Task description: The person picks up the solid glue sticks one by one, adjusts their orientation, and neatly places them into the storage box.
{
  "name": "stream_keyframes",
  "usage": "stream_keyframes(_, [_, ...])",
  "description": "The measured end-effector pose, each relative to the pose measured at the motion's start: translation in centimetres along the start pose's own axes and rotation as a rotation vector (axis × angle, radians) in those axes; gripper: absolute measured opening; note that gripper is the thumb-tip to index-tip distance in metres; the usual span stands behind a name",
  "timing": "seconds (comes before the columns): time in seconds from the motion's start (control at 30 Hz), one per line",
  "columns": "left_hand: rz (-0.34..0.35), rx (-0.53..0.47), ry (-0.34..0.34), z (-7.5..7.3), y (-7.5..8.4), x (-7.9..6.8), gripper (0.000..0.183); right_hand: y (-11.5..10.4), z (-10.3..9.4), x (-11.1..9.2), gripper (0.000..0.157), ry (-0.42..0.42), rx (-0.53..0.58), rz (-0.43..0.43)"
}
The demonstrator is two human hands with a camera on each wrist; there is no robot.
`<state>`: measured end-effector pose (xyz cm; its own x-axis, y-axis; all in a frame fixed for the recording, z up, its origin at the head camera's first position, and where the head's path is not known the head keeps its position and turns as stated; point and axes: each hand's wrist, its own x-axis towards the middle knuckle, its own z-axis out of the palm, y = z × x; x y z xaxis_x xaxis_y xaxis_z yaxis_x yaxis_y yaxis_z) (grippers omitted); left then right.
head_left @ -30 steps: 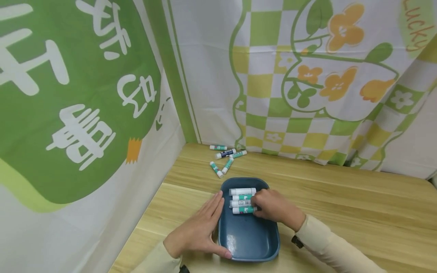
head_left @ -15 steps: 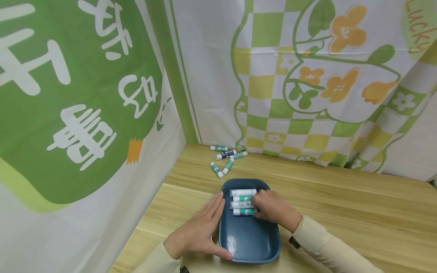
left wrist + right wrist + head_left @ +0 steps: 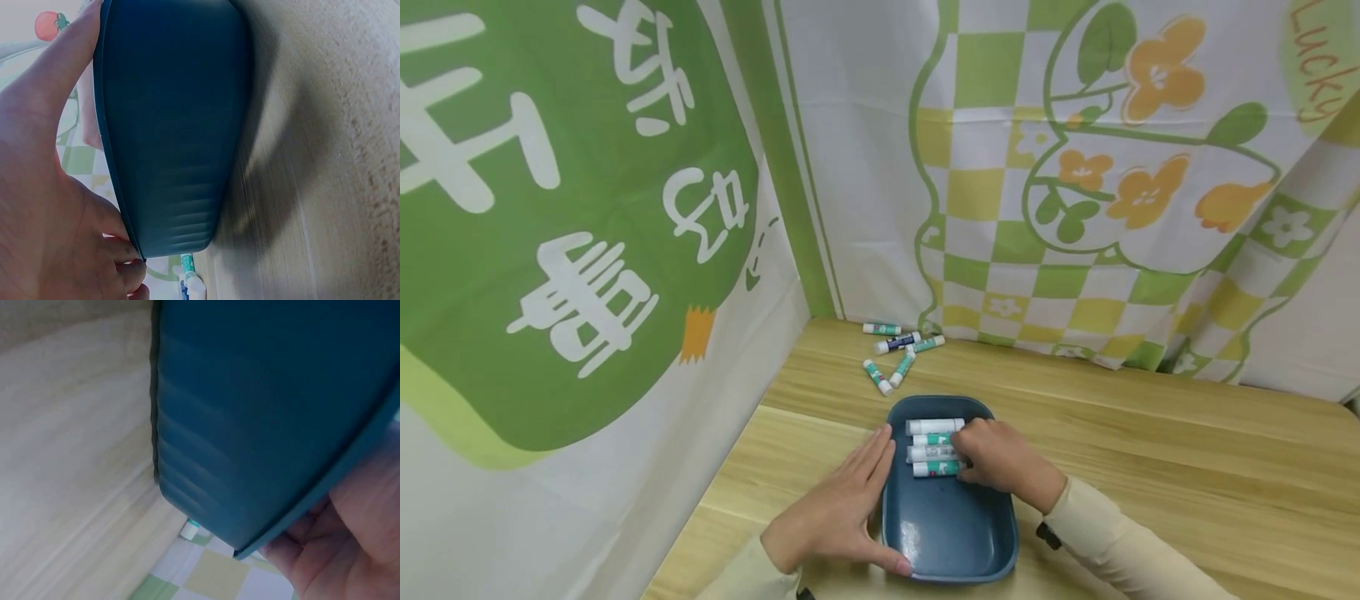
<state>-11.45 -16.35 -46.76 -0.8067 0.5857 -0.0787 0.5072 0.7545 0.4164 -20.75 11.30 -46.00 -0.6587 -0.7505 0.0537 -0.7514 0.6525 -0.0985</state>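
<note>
A blue rectangular tray [image 3: 951, 533] stands on the wooden table, with a row of several glue sticks [image 3: 935, 452] lying side by side in its far half. My left hand [image 3: 842, 500] is spread along the tray's left side. Its straight fingers touch the left rim, and the thumb lies at the near-left corner. Over the right rim reaches my right hand [image 3: 1003, 458], whose curled fingers and thumb hold the right end of the nearest glue stick [image 3: 934, 470] in the row. Those fingertips are partly hidden. Both wrist views show mostly the tray's outer walls.
Beyond the tray lie several loose glue sticks [image 3: 901, 364], one of them dark blue [image 3: 897, 342]. A patterned curtain [image 3: 1045, 283] hangs along the table's back edge. To the left hangs a white and green cloth [image 3: 730, 350].
The head view has shifted very slightly, so the tray and both hands appear a little lower. Hands and glue sticks otherwise keep their places.
</note>
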Motion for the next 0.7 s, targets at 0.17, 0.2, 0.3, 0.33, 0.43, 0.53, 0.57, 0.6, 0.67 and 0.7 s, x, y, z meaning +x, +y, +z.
stream_keyframes(0.17, [-0.004, 0.002, -0.004, 0.1, 0.0, 0.0, 0.145, 0.4, -0.6, -0.1, 0.024, 0.064, 0.012, -0.016])
stream_keyframes(0.2, [-0.004, 0.001, -0.003, 0.1, 0.0, 0.0, 0.145, 0.5, -0.7, -0.1, 0.024, 0.079, 0.011, -0.017])
stream_keyframes(0.3, [-0.006, -0.001, -0.004, 0.2, 0.0, 0.0, 0.145, 0.9, -1.3, 0.1, 0.023, 0.126, 0.025, -0.033])
stream_keyframes(0.33, [-0.009, -0.004, -0.005, 0.2, 0.0, 0.0, 0.145, 1.1, -1.5, 0.2, 0.022, 0.141, 0.033, -0.048])
stream_keyframes(0.43, [-0.014, -0.017, -0.011, 0.1, 0.0, 0.0, 0.144, 1.7, -2.5, 0.7, 0.016, 0.182, 0.055, -0.097])
stream_keyframes(0.53, [-0.011, -0.021, -0.01, 0.1, 0.0, 0.1, 0.144, 2.4, -3.6, 1.3, 0.011, 0.208, 0.064, -0.121])
stream_keyframes(0.57, [-0.01, -0.021, -0.01, 0.1, 0.0, 0.1, 0.144, 2.6, -3.9, 1.5, 0.01, 0.211, 0.065, -0.121])
stream_keyframes(0.6, [-0.009, -0.018, -0.01, 0.1, 0.0, 0.1, 0.144, 2.8, -4.2, 1.7, 0.009, 0.212, 0.067, -0.121])
stream_keyframes(0.67, [-0.007, -0.017, -0.009, 0.1, -0.1, 0.2, 0.145, 3.4, -4.7, 2.3, 0.006, 0.207, 0.077, -0.124])
stream_keyframes(0.7, [-0.007, -0.018, -0.009, 0.1, -0.1, 0.2, 0.145, 3.7, -4.8, 2.7, 0.006, 0.201, 0.088, -0.124])
